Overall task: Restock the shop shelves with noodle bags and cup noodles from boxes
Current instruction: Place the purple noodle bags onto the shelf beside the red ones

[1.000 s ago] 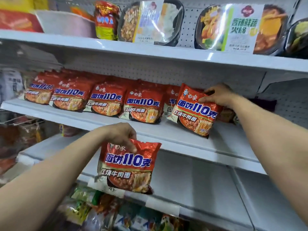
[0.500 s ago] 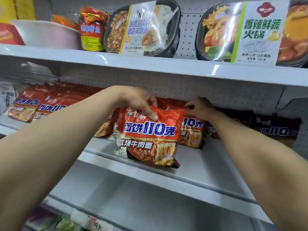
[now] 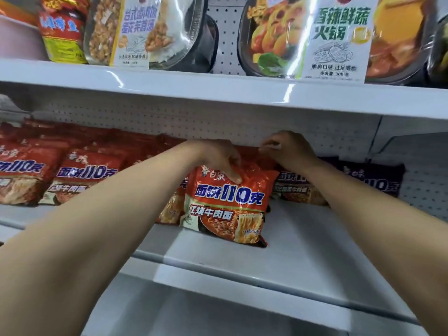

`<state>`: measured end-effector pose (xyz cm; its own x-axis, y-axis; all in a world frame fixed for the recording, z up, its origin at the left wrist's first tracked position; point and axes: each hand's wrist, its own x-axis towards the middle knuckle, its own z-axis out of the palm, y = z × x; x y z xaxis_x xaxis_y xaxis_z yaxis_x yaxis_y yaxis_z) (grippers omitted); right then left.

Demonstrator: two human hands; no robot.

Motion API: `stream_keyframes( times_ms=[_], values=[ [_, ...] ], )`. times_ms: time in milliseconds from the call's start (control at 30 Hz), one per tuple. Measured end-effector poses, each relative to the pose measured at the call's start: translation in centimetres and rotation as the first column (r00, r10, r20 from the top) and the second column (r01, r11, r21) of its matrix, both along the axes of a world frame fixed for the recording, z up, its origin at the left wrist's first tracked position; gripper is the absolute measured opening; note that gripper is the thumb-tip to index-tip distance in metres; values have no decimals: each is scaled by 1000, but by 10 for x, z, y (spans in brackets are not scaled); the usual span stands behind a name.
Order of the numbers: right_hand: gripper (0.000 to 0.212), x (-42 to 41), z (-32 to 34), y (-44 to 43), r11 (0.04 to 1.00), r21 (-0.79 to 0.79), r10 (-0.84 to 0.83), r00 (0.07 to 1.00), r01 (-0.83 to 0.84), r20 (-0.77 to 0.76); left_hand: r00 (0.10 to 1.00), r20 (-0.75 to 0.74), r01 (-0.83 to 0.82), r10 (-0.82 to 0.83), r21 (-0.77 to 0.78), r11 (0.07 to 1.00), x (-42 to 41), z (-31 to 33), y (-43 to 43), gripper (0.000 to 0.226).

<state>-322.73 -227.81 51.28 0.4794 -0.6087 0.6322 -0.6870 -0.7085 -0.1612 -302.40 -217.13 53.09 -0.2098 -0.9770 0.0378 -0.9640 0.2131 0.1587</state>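
Red noodle bag (image 3: 228, 202) is stood toward the middle shelf's (image 3: 315, 258) front edge, top clamped by left hand (image 3: 218, 158) fingers, rear red bag (image 3: 254, 157) pinched by right hand (image 3: 288, 151), flanked by red bags (image 3: 84, 175) left, purple bags (image 3: 378, 180) right.

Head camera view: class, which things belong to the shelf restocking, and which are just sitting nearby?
Job: left hand gripping the front noodle bag; right hand pinching the bag behind; row of red noodle bags; middle shelf.
Nearby: meal trays on the top shelf; red and yellow packet; dark noodle bags.
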Motion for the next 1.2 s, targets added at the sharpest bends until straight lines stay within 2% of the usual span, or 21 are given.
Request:
stream_keyframes(
  times_ms=[133,233,433,600,700,767,967,1200],
  values=[
    [24,-21,2,10,1000,-8,4,1000,-4,2,998,42,-44,47,-65,997,-6,-2,-8,54],
    [25,-34,2,18,999,27,-22,1000,22,-3,995,20,-90,94,-130,987,-7,-8,-9,64],
    [28,-49,1,59,991,54,-124,992,125,-12,968,-206,-200,142,-292,935,-10,-36,9,63],
    [46,-47,-5,108,970,121,-208,978,211,-32,917,-381,-279,120,-394,876,-12,-40,62,65],
    [63,-37,-8,148,955,155,-249,967,254,-53,898,-423,-313,116,-433,846,-10,-40,102,71],
    [66,-30,-11,175,952,155,-258,964,265,-64,893,-429,-342,135,-452,824,-8,-42,130,75],
    [67,-16,-24,254,936,204,-278,958,288,-76,862,-481,-384,163,-409,828,1,-56,210,68],
    [65,-6,-57,323,912,278,-285,953,302,-100,870,-439,-386,227,-317,866,12,-90,277,63]
  ],
)
